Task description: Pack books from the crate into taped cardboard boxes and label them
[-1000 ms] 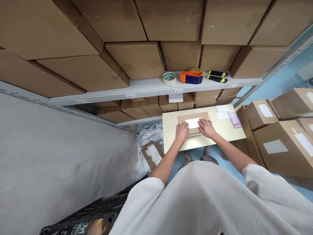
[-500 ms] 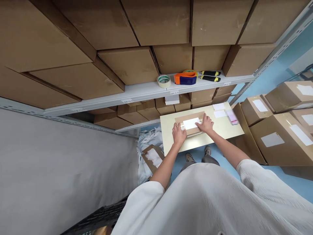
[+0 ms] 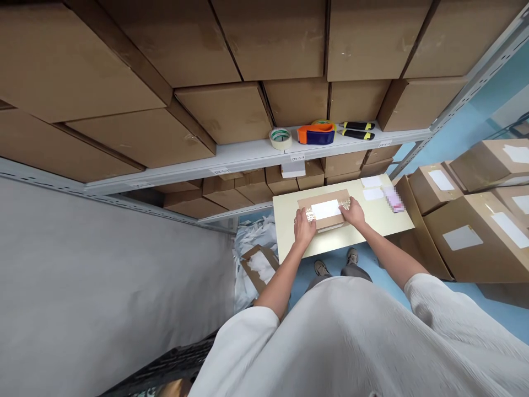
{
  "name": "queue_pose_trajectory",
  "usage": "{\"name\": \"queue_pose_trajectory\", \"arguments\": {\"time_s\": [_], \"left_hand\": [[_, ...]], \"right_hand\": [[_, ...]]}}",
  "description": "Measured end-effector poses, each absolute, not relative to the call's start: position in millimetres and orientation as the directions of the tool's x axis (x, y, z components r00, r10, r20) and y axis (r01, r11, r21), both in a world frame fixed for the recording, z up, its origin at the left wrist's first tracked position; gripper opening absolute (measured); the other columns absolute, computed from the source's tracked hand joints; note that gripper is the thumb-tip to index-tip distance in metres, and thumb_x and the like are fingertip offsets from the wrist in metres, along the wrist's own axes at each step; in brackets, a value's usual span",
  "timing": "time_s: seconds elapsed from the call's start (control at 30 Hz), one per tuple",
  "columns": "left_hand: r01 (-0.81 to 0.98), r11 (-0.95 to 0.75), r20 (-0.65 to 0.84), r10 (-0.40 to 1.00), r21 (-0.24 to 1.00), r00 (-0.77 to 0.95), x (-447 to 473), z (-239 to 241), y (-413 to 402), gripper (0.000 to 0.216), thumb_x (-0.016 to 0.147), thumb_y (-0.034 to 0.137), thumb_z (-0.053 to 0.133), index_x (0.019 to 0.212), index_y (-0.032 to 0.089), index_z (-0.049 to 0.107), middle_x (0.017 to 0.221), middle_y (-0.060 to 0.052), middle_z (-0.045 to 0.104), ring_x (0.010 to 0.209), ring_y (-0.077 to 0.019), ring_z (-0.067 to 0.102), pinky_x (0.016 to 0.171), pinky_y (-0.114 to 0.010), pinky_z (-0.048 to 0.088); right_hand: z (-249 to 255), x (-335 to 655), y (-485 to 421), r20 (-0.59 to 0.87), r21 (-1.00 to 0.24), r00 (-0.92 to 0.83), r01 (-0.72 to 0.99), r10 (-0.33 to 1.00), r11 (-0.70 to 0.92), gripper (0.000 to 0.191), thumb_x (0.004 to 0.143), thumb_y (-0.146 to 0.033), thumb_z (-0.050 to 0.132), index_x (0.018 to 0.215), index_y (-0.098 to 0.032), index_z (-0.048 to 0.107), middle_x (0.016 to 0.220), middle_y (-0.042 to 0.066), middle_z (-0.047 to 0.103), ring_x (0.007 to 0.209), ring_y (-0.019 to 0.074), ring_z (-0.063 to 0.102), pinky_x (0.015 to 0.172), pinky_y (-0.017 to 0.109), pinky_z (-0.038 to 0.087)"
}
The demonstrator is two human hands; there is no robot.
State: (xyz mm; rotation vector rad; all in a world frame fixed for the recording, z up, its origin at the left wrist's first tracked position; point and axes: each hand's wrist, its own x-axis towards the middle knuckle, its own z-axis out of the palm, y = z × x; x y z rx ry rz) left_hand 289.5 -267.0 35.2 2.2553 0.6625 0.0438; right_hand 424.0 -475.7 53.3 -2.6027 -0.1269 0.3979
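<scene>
A small cardboard box (image 3: 329,223) lies on the pale yellow tabletop (image 3: 291,242). A white label (image 3: 325,209) is stuck across its top, with shiny tape showing at both ends. My left hand (image 3: 305,227) grips the box's left end, its thumb near the label's left edge. At the opposite end, my right hand (image 3: 352,212) holds the box, the thumb lying by the label's right edge. White paper slips (image 3: 373,193) and a blurred pink item (image 3: 394,199) lie on the table to the right.
Large cartons (image 3: 223,110) fill the shelf (image 3: 248,144) ahead. On its edge sit a tape roll (image 3: 280,138), an orange-and-blue tape dispenser (image 3: 316,134) and two yellow-black cutters (image 3: 357,134). Labelled cartons (image 3: 463,242) stand at right; an open box with white paper (image 3: 258,267) is on the floor.
My right thumb has slid from on top of the label to its right edge. My left hand stays at the box's left end, and the whole view has shifted slightly.
</scene>
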Motion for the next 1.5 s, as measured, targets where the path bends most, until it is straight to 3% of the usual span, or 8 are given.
{"name": "queue_pose_trajectory", "arguments": {"time_s": [0.17,0.37,0.53,0.87,1.13,1.33,1.5], "left_hand": [[0.456,-0.505,-0.208,0.472,0.733,0.857,292.7,34.8,-270.1,0.071,0.100,0.022,0.060,0.167,0.014,0.037,0.180,-0.024,0.032,0.171,-0.0359,0.028,0.136,-0.053,0.034],[0.482,-0.536,-0.229,0.470,0.693,0.852,292.1,53.3,-275.3,0.070,0.100,0.023,0.060,0.167,0.015,0.039,0.179,-0.024,0.033,0.168,-0.0382,0.034,0.133,-0.055,0.039],[0.389,-0.566,-0.120,0.453,0.727,0.883,297.6,76.4,-285.6,0.068,0.098,0.024,0.064,0.164,0.022,0.045,0.177,-0.018,0.041,0.167,-0.0358,0.036,0.136,-0.054,0.036],[0.208,-0.623,0.038,0.357,0.754,0.933,321.5,119.0,-354.0,0.061,0.099,0.025,0.061,0.159,0.022,0.047,0.173,-0.019,0.045,0.168,-0.0340,0.033,0.137,-0.056,0.031],[0.118,-0.641,0.135,0.331,0.758,0.934,318.7,163.2,-449.9,0.064,0.100,0.029,0.064,0.160,0.023,0.045,0.174,-0.018,0.042,0.167,-0.0351,0.033,0.138,-0.055,0.028],[-0.016,-0.614,0.278,0.333,0.789,0.901,309.5,196.6,-536.2,0.071,0.097,0.031,0.069,0.163,0.027,0.043,0.172,-0.015,0.045,0.163,-0.0321,0.038,0.139,-0.051,0.028],[-0.100,-0.593,0.360,0.339,0.799,0.869,311.5,221.0,-586.7,0.074,0.099,0.035,0.071,0.165,0.029,0.041,0.173,-0.013,0.044,0.164,-0.0317,0.037,0.139,-0.051,0.029]], "right_hand": [[53.3,430.1,-476.9,-0.305,-0.522,0.945,-0.059,0.121,-0.851,0.071,0.097,-0.052,0.068,0.156,-0.017,0.051,0.144,0.020,0.072,0.134,0.0379,0.067,0.107,0.043,0.054],[59.6,424.6,-475.9,-0.285,-0.588,0.954,-0.093,0.098,-0.803,0.057,0.093,-0.045,0.069,0.141,-0.015,0.060,0.142,0.021,0.066,0.130,0.0333,0.067,0.109,0.040,0.055],[75.1,419.6,-498.5,-0.223,-0.599,0.972,-0.077,0.073,-0.797,0.060,0.091,-0.050,0.067,0.141,-0.018,0.058,0.139,0.020,0.062,0.126,0.0359,0.066,0.109,0.045,0.055],[126.2,426.0,-585.3,-0.051,-0.608,0.998,0.003,0.042,-0.794,0.067,0.092,-0.056,0.063,0.147,-0.018,0.054,0.140,0.021,0.060,0.133,0.0406,0.060,0.115,0.054,0.051],[175.3,413.9,-692.3,0.031,-0.628,0.999,0.035,0.019,-0.778,0.066,0.091,-0.054,0.069,0.146,-0.019,0.059,0.138,0.020,0.066,0.135,0.0409,0.060,0.117,0.050,0.050],[215.7,406.8,-786.8,0.133,-0.655,0.991,0.090,0.003,-0.750,0.077,0.090,-0.059,0.071,0.154,-0.020,0.055,0.151,0.019,0.063,0.141,0.0436,0.056,0.119,0.055,0.048],[246.8,412.2,-842.9,0.253,-0.660,0.967,0.190,0.023,-0.727,0.079,0.090,-0.064,0.070,0.155,-0.023,0.055,0.149,0.017,0.063,0.140,0.0417,0.055,0.120,0.057,0.047]]}}
